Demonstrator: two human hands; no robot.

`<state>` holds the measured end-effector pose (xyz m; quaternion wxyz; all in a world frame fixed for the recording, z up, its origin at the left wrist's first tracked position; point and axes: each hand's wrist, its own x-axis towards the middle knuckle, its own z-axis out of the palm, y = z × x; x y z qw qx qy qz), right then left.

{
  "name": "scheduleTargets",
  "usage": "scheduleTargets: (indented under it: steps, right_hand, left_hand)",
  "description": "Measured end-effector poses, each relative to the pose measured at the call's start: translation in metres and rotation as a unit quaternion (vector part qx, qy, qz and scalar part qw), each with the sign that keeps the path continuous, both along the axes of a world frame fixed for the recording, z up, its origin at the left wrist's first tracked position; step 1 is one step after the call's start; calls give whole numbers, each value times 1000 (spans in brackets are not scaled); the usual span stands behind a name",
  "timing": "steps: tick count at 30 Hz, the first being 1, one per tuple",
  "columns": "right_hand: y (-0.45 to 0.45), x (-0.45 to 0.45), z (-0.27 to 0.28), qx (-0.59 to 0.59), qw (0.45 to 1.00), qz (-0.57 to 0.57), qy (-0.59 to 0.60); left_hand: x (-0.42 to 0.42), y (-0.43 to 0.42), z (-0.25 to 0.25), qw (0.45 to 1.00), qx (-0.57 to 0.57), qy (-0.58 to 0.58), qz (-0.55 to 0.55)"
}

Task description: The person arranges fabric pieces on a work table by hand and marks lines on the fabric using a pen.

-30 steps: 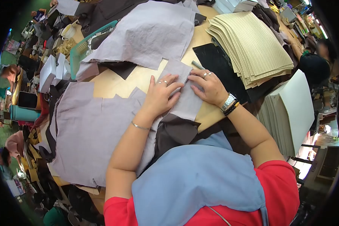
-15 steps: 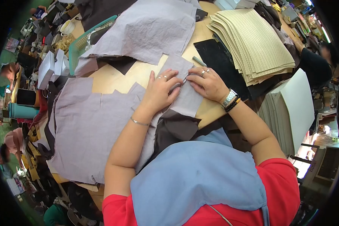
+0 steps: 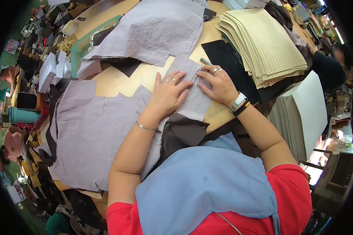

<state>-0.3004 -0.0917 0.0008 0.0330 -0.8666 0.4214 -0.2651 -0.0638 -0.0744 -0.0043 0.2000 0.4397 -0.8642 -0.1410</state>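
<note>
A small piece of light grey-mauve fabric (image 3: 195,105) lies over the table in front of me, with a raised fold or edge between my hands. My left hand (image 3: 170,93) rests on its left side, fingers apart and lying flat, thumb near the fold. From the right, my right hand (image 3: 219,85) bends its fingers onto the fabric's edge and appears to pinch it; the exact contact is partly hidden. Beside my left forearm spreads a larger grey-mauve fabric panel (image 3: 92,133). Dark brown fabric (image 3: 184,132) shows beneath the small piece, near my apron.
Ahead lies another grey fabric panel (image 3: 157,29), beside a green basket (image 3: 77,55). To the right are a pen-like stick (image 3: 204,61), black sheets (image 3: 223,58), stacked cream textured sheets (image 3: 266,43) and a tall white stack (image 3: 302,117). A person's dark sleeve (image 3: 327,68) is at far right.
My right hand has shifted slightly up along the fabric's edge, and its fingers have moved a little. My left fingers changed slightly. Dark cloth at the top left has gone, baring the tabletop.
</note>
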Motion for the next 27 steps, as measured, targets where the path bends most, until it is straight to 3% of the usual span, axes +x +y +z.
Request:
scheduleTargets:
  steps: [12,18,27]
  right_hand:
    - [0,1,0,-15,997,-70,37]
    - [-1,-2,-3,-23,999,15,22]
    - [-2,1,0,1,999,-20,39]
  left_hand:
    - [-5,1,-8,998,-53,-24,-8]
    - [-7,2,-8,998,-52,-43,4]
    - [-6,3,-7,997,-56,-45,2]
